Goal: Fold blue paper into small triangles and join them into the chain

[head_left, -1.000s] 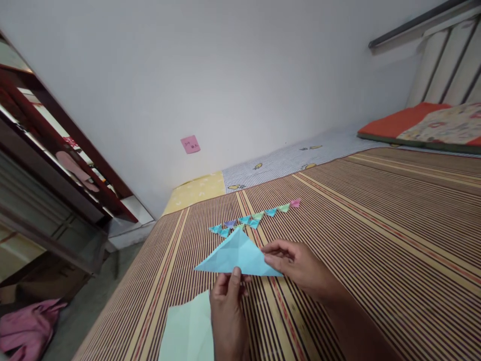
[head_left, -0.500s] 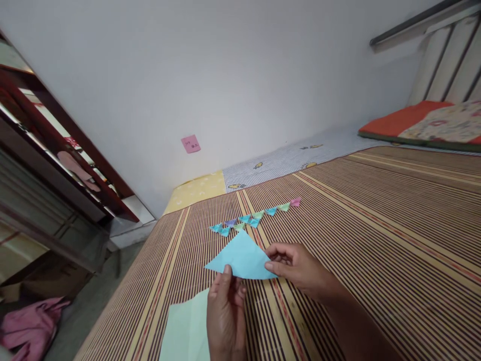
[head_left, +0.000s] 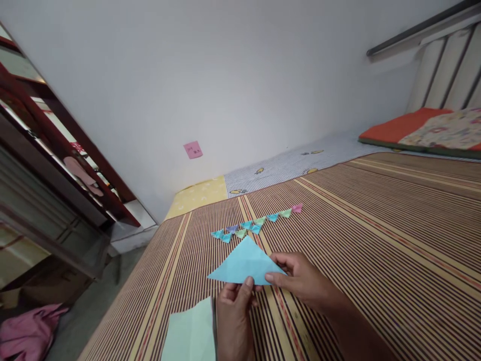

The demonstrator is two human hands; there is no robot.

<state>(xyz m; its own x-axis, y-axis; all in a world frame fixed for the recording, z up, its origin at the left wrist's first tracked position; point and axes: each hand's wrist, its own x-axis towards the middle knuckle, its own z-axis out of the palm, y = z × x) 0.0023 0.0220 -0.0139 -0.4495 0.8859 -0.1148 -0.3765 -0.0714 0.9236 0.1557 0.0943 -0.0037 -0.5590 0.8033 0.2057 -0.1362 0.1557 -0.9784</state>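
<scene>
Left hand [head_left: 235, 321] came up from below, thumb on top, fingers curled beneath, pinching the lower edge of a blue paper triangle [head_left: 238, 263]. Right hand [head_left: 300, 276] reached in from the right, forearm slanted, gripping the triangle's right corner between thumb and fingers. Pale green paper [head_left: 190, 331] lay just left of left hand. Versus half a second earlier: left thumb nearer right thumb.

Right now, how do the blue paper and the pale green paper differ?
The blue paper is triangular; the pale green paper has a wavy top edge. The left hand and right hand hold the blue paper; the pale green paper lies on the striped mat. Both are plain-coloured.
</scene>
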